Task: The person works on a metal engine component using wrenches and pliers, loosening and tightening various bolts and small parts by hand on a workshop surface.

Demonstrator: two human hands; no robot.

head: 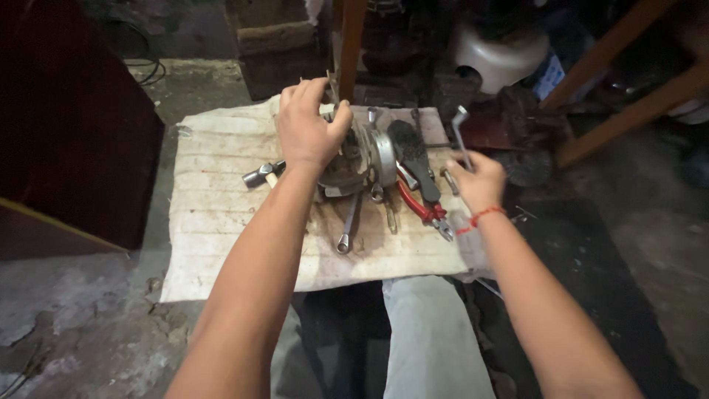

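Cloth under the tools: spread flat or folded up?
Spread flat. The cloth lies open on the floor, edges visible, with hammer, wrench and red-handled pliers lying on it.

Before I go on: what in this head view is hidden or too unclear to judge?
- Top of the metal motor housing: covered by the left hand.
- Lower end of the bent metal wrench: inside the right hand.
- Hammer: its handle passes under the left forearm.
- Red-handled pliers: jaws motion-blurred near the right wrist.
- Background beyond the cloth: too dark to identify.
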